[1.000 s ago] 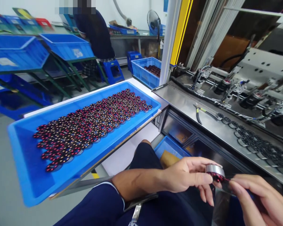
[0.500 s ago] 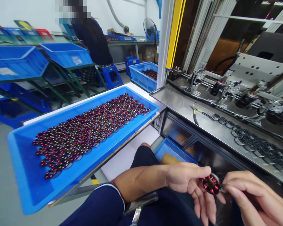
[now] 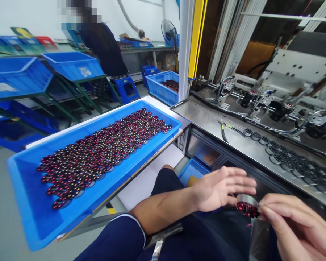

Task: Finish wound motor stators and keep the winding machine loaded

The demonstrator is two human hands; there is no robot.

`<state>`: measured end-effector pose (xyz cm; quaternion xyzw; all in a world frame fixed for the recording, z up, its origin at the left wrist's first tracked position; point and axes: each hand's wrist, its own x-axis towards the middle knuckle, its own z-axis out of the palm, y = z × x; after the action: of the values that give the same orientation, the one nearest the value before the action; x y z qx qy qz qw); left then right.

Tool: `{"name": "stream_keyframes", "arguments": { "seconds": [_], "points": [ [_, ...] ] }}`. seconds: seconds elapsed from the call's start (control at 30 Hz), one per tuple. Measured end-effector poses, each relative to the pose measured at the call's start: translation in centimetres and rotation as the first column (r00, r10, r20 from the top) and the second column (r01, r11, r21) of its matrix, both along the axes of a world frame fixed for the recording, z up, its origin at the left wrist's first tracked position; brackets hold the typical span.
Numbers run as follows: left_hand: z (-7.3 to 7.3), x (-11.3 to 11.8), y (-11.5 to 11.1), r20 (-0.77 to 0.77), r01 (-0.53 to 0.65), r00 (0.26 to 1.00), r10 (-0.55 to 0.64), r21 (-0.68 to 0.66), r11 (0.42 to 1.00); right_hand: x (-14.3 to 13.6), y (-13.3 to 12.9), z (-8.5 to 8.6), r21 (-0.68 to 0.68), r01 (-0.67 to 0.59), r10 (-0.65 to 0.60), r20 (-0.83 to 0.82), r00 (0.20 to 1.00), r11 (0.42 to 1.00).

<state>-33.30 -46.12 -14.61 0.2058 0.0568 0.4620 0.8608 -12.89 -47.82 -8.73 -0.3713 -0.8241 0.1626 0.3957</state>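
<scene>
Between finger and thumb of my right hand (image 3: 293, 221) is a motor stator (image 3: 247, 206), a ring with red wire windings and a silvery outer side, now tilted edge-on. My left hand (image 3: 225, 188) is open just left of it, fingers stretched out toward the right; whether a fingertip still touches the ring I cannot tell. To the left, a long blue tray (image 3: 24, 203) bears rows of similar wound stators (image 3: 97, 148). On the metal bench to the right lie many dark stators (image 3: 296, 156) that show no red windings.
Pliers (image 3: 223, 131) and another green-handled tool (image 3: 235, 128) lie on the metal bench (image 3: 198, 112). Behind it stands a machine with several fixtures (image 3: 250, 98). A blue bin (image 3: 192, 172) sits below the bench. A person (image 3: 105, 50) sits at the back near blue crates (image 3: 73, 67).
My left hand has let go of the stator and opened, rising slightly. The stator has turned from face-up to edge-on in my right hand. The view has shifted slightly.
</scene>
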Motion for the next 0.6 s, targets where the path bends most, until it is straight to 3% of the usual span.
{"name": "stream_keyframes", "arguments": {
  "seconds": [0.03,0.1,0.13,0.17,0.23,0.3,0.33,0.4,0.47,0.6],
  "points": [
    [-0.7,0.4,0.5,-0.038,0.177,0.984,-0.176,0.018,0.984,0.4,0.1,-0.2,-0.007,-0.015,0.015,0.018,1.000,1.000],
    [-2.0,1.0,1.2,-0.110,0.526,0.850,-0.516,0.103,0.844,1.2,0.4,-0.4,-0.013,-0.033,0.033,0.047,0.998,0.999],
    [-2.4,1.2,1.3,-0.142,0.611,0.791,-0.595,0.148,0.777,1.5,0.5,-0.4,-0.014,-0.038,0.039,0.062,0.997,0.999],
    [-2.5,1.4,1.3,-0.167,0.627,0.779,-0.605,0.183,0.757,1.7,0.5,-0.5,-0.013,-0.033,0.034,0.072,0.997,0.999],
    [-2.1,1.3,0.8,-0.181,0.493,0.868,-0.462,0.203,0.846,1.8,0.4,-0.4,0.000,0.000,0.000,0.075,0.997,1.000],
    [-1.2,1.0,0.0,-0.182,0.225,0.964,-0.192,0.180,0.958,1.4,0.1,-0.3,0.020,0.043,-0.044,0.054,0.998,0.999],
    [-0.7,0.9,-0.4,-0.198,0.103,0.978,-0.068,0.170,0.980,1.1,0.0,-0.3,0.027,0.064,-0.065,0.036,0.997,0.998],
    [0.2,0.7,-1.1,-0.246,-0.108,0.958,0.146,0.164,0.981,0.5,-0.3,-0.2,0.040,0.090,-0.090,-0.002,0.996,0.995],
    [0.6,0.6,-1.6,-0.286,-0.240,0.917,0.279,0.165,0.957,0.0,-0.4,-0.3,0.042,0.105,-0.104,-0.017,0.994,0.994],
    [0.8,0.6,-1.7,-0.258,-0.312,0.904,0.340,0.142,0.939,-0.6,-0.7,-0.3,0.056,0.130,-0.127,-0.054,0.990,0.990]
  ]
}}
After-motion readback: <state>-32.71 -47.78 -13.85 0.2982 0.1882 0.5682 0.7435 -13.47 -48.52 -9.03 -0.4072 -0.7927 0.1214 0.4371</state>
